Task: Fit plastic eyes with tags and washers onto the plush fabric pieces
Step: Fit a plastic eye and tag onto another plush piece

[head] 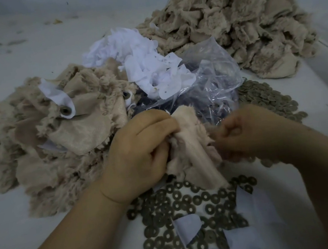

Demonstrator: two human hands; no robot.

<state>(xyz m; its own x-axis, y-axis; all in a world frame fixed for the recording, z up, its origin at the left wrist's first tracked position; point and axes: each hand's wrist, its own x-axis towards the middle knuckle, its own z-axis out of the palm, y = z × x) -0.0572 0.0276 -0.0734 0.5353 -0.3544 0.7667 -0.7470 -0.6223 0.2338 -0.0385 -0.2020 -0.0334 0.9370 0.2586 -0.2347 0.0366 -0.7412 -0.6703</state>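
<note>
A beige plush fabric piece (192, 152) is held up in the middle of the view, backing side toward me. My left hand (139, 151) grips its left edge with curled fingers. My right hand (250, 131) has its fingers curled tight against the piece's right side; whatever sits in that pinch is hidden and blurred. Several round brown washers (191, 207) lie scattered on the table below my hands. White tags (187, 227) lie among them. A clear plastic bag (212, 88) with dark eyes inside sits just behind the piece.
A pile of plush pieces with tags and washers fitted (54, 127) lies at the left. A larger heap of plush pieces (229, 24) fills the back right. A bunch of white tags (141, 62) lies between them. More washers (266, 97) are heaped at the right.
</note>
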